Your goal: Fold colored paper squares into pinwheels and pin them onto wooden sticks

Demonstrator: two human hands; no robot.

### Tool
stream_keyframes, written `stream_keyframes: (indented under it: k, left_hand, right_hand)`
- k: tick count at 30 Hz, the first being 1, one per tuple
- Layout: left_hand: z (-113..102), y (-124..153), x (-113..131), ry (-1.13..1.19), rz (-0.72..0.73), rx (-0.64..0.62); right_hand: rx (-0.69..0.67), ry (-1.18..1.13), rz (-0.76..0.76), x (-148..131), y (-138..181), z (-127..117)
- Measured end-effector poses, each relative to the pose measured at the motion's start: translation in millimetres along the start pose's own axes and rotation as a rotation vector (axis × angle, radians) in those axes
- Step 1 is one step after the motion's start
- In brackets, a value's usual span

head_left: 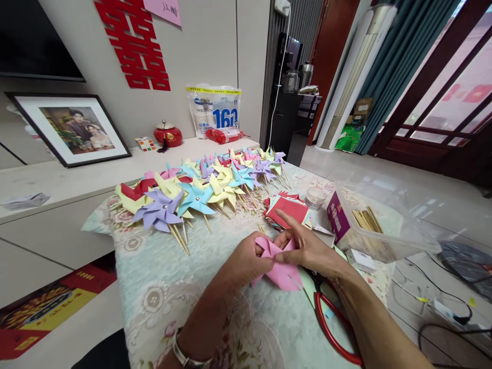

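Note:
A pink paper pinwheel (286, 277), partly folded, is held between both hands above the table. My left hand (248, 259) pinches its left side, thumb near the middle. My right hand (303, 251) presses the folded tips at the centre with its thumb, index finger stretched out past the paper. Whatever lies under the fingertips is hidden. Below my right wrist lies a pair of scissors with red handles (326, 333), partly covered by the forearm. Just beyond the hands sits a stack of coloured paper squares (290, 210), red on top.
Finished pinwheels on sticks (196, 199) spread along the table's far side. A clear plastic box (403, 246) with wooden sticks (367, 220) stands right, beside a small white box (361, 260) and a round clear container (315, 197). Cables and a power strip (449, 312) lie on the floor.

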State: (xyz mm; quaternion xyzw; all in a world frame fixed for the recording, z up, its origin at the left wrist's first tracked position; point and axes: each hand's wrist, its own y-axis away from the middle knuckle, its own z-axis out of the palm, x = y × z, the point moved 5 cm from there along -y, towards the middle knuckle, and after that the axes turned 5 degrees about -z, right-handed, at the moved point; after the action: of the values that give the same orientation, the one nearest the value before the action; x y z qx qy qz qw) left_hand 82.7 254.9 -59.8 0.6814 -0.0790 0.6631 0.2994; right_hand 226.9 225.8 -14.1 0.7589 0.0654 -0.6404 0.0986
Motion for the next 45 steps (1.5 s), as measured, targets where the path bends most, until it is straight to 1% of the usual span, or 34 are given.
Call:
stream_keyframes:
  k: [5,9,16,23,28,32,34,37,40,42,45]
  left_hand:
    - [2,2,1,-0.084,-0.026,0.003]
    - [4,4,3,-0.093,-0.02,-0.018]
    - [6,5,3,-0.109,-0.004,-0.036]
    - [4,1,-5,-0.083,0.036,-0.04]
    - [5,3,-1,-0.063,0.032,-0.054]
    - [9,6,10,0.103,-0.005,-0.098]
    - [7,6,15,0.181,-0.005,-0.071]
    - [0,7,19,0.236,0.002,0.02]
    - [-5,6,18,0.273,-0.021,0.055]
    - [-6,6,17,0.251,-0.038,0.062]
    - [-8,6,15,0.224,-0.03,0.091]
  right_hand:
    - [-0.051,0.168,0.02,-1,2,0]
    - [-0.046,0.255,0.024,0,2,0]
    - [-0.053,0.325,0.024,-6,3,4]
    - [-0.07,0.369,-0.035,-6,3,7]
    - [-0.064,0.28,-0.021,-3,2,7]
    - [-0.016,0.136,-0.01,-1,1,1]
    - [0.04,0.063,-0.018,-2,1,-5]
    - [0.141,-0.024,-0.031,-2,0,-13]
    - [0.222,-0.083,-0.038,-1,-1,-18]
    - [0.255,-0.12,-0.045,0,-2,-20]
    - [0.268,-0.162,-0.058,3,-3,-21]
